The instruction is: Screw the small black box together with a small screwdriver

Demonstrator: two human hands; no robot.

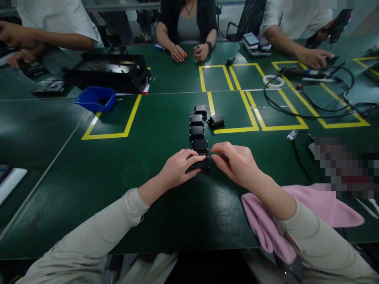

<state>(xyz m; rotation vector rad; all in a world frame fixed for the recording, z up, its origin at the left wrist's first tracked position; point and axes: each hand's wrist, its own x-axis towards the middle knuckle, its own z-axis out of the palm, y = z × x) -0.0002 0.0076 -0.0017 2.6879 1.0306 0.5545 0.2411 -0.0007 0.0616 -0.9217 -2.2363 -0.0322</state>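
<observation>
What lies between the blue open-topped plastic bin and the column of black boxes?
The head view shows yellow tape, then green tabletop, between blue bin and black boxes.

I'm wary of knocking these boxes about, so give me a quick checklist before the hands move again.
1. Left hand touching the nearest black box: ok, fingers lie over it.
2. Right hand empty: cannot tell, the space between finger and thumb is dark.
3. All boxes in one row: not ok, one box sits to the row's right.
4. Blue tray apart from the row: ok.
5. Pink cloth free of the right sleeve: cannot tell, they overlap in view.
</observation>
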